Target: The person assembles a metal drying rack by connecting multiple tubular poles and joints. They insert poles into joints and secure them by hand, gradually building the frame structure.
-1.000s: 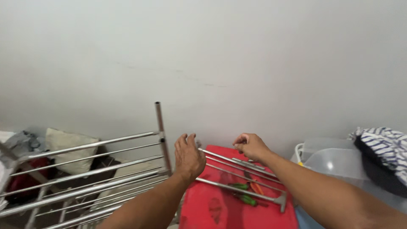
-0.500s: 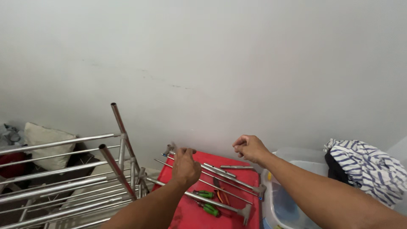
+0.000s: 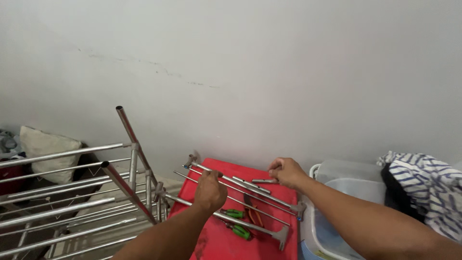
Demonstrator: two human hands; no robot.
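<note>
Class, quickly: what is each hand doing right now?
Left hand: closed on a metal rod.
Right hand: pinching a short metal tube.

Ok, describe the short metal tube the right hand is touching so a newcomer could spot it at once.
Find the red lid on the floor by the white wall. At its far edge, the right hand pinches a short metal tube. It lies alone and is far shorter than the long rods the left hand holds.

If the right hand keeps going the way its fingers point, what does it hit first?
The right hand points left; first in line is the short metal rod at its fingers, apparently already touching, though depth is unclear.
</note>
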